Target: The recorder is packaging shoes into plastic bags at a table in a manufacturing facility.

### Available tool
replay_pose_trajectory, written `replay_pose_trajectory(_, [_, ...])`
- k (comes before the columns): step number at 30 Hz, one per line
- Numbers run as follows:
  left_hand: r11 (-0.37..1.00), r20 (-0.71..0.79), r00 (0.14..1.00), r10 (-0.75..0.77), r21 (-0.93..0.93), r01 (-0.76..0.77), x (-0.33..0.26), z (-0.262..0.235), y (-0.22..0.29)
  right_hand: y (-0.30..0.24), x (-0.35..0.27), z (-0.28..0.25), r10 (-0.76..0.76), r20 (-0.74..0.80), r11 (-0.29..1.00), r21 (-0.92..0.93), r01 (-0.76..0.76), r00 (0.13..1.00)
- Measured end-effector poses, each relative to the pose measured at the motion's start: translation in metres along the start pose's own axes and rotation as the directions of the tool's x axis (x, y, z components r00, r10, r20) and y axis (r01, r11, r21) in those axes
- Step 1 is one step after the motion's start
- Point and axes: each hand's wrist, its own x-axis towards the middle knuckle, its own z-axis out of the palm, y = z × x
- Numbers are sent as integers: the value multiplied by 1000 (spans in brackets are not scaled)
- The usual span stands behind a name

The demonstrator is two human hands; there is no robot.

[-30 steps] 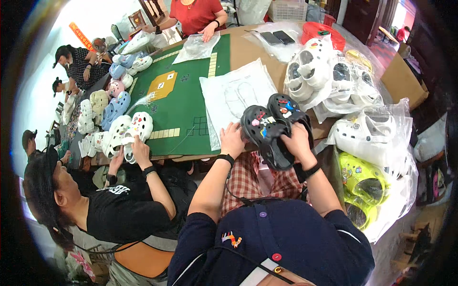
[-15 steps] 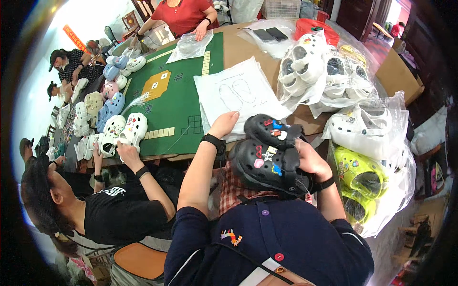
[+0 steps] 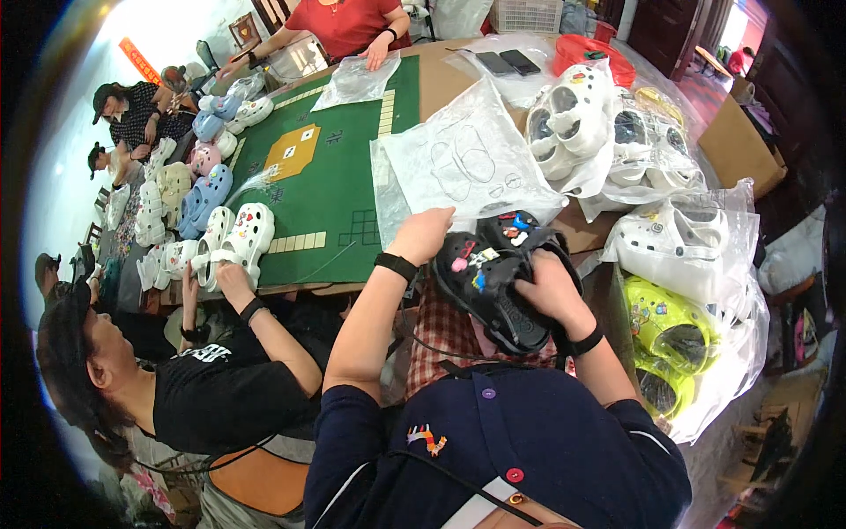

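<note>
A pair of black clogs [image 3: 485, 273] with colourful charms hangs over my lap at the table's near edge. My right hand [image 3: 560, 291] grips the pair at the heels, its fingers partly hidden inside the shoes. Just left of the toes, my left hand [image 3: 426, 234] pinches the near edge of a clear plastic bag [image 3: 397, 167]. The bag lies over a white sheet with outlined shapes drawn in black, its near edge raised from the table. Where the bag meets the clogs' toes, I cannot tell whether they touch.
Bagged white clogs [image 3: 577, 110] and lime-green clogs [image 3: 661, 335] crowd the right side. Two dark phones [image 3: 507, 62] lie at the back. On the left a co-worker handles white clogs [image 3: 247, 234] beside the green mat [image 3: 352, 176]. Across the table, a person in red touches a clear bag [image 3: 357, 84].
The clogs have tilted, toes toward the bag, heels toward me. The bag and sheet have shifted and lifted, showing more of the drawing. My left hand moved slightly right.
</note>
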Motion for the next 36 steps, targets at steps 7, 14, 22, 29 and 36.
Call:
replay_pose_trajectory(7, [926, -100, 984, 149, 364, -103, -8, 0, 34, -18, 0, -3, -122, 32, 993, 0, 122, 992])
replay_pose_trajectory(14, [961, -89, 993, 73, 271, -46, -25, -7, 10, 16, -1, -2, 10, -123, 981, 192, 13, 992])
replay_pose_trajectory(22, [970, -89, 994, 57, 241, -33, -30, -17, 64, -9, -6, 11, -42, -141, 999, -30, 38, 989])
replay_pose_trajectory(29, [947, -311, 934, 174, 312, -73, -38, 1, 64, 9, 8, 30, 24, -279, 999, 37, -14, 960])
replay_pose_trajectory(36, [944, -338, 886, 317, 204, -260, -40, 6, 93, 25, 27, 47, 87, -297, 968, 250, -11, 951])
